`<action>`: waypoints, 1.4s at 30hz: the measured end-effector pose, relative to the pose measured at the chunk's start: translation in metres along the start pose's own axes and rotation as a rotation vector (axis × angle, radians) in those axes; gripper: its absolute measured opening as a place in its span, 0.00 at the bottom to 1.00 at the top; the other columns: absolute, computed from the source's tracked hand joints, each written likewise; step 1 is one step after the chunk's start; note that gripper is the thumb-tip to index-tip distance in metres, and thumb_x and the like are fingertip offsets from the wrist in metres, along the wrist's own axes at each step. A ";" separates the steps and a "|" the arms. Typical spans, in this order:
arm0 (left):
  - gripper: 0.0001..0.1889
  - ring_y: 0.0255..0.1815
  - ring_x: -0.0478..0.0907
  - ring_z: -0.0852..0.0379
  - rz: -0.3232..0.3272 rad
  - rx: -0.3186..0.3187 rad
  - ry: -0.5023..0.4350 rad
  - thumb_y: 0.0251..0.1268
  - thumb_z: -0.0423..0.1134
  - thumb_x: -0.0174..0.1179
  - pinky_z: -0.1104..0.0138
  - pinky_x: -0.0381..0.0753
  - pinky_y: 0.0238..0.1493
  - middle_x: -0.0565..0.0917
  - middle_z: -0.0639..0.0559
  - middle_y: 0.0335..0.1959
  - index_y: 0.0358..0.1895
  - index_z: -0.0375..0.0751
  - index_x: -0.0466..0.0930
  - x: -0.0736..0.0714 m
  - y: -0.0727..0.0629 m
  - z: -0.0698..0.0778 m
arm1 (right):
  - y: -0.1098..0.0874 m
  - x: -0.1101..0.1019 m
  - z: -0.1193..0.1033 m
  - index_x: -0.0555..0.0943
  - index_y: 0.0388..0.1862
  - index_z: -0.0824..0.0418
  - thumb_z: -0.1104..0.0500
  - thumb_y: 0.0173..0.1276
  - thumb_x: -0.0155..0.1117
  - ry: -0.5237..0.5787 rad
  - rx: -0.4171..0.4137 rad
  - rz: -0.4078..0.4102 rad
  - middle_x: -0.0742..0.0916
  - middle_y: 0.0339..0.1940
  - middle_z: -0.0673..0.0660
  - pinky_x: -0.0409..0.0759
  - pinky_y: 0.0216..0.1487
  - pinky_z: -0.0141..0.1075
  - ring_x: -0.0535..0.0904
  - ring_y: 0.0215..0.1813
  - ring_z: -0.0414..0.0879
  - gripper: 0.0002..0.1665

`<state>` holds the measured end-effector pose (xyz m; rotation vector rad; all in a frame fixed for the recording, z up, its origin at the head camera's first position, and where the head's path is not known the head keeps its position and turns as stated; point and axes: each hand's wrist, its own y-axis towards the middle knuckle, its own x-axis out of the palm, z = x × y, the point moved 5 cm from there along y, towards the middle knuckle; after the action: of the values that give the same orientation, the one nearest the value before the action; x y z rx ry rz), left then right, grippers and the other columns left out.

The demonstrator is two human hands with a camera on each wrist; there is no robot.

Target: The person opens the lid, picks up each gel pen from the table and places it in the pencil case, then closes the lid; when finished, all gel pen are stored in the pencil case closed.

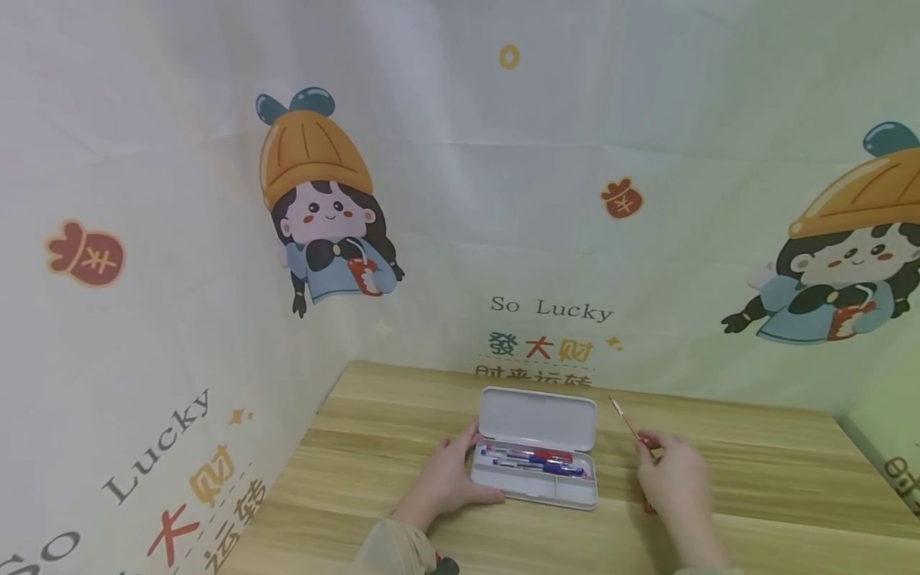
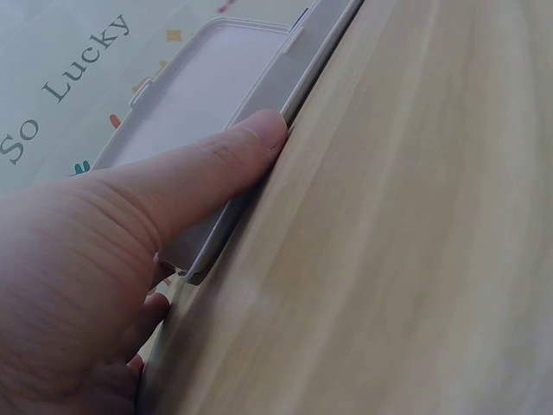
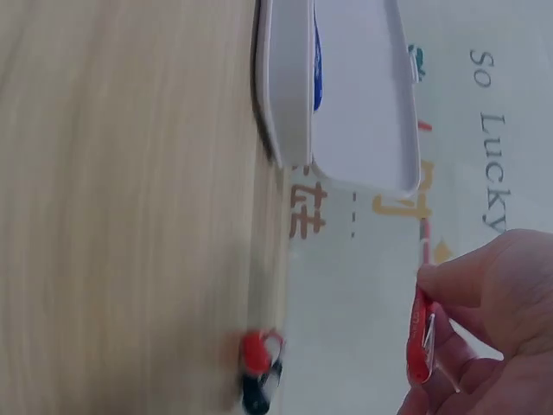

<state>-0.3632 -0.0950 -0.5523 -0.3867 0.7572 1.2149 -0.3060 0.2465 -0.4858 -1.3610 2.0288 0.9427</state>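
A white pencil case [image 1: 537, 417] stands with its lid raised on the wooden table. Inside its back compartment lie several pens [image 1: 541, 461], with red and blue parts. My left hand [image 1: 442, 483] grips the case's left end, its thumb [image 2: 259, 130] along the front edge and the other fingers round behind. To the right of the case, my right hand [image 1: 676, 477] pinches a red pen [image 3: 420, 341] between thumb and fingers. The pen's thin end points up and away to the left, above the table.
Below the right hand, a small red and black object [image 3: 256, 367] lies on the wooden table [image 1: 776, 479], blurred. A printed cloth [image 1: 431, 200] with cartoon figures hangs behind the table's far edge and along the left side.
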 end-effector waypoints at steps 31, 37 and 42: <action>0.72 0.86 0.64 0.26 -0.001 -0.019 0.012 0.41 0.60 0.90 0.31 0.52 0.91 0.76 0.47 0.83 0.91 0.48 0.54 -0.001 -0.002 0.004 | -0.002 0.085 -0.091 0.94 0.42 0.54 0.63 0.70 0.78 -0.096 -0.406 -0.189 0.90 0.42 0.53 0.90 0.56 0.53 0.86 0.48 0.49 0.05; 0.72 0.86 0.66 0.28 -0.003 -0.011 0.015 0.41 0.60 0.89 0.33 0.52 0.92 0.74 0.45 0.85 0.91 0.50 0.53 -0.001 -0.002 0.003 | -0.003 0.092 -0.096 0.94 0.40 0.54 0.64 0.67 0.79 -0.101 -0.452 -0.201 0.88 0.37 0.51 0.89 0.53 0.50 0.84 0.43 0.47 0.06; 0.72 0.86 0.67 0.29 -0.008 -0.002 0.014 0.42 0.59 0.89 0.33 0.51 0.92 0.74 0.46 0.84 0.91 0.49 0.53 -0.002 -0.002 0.004 | -0.003 0.097 -0.097 0.95 0.39 0.53 0.64 0.65 0.80 -0.127 -0.478 -0.214 0.88 0.36 0.50 0.89 0.50 0.49 0.84 0.42 0.47 0.07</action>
<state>-0.3605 -0.0941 -0.5486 -0.4000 0.7657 1.2070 -0.3421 0.1144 -0.4979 -1.6707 1.5810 1.4321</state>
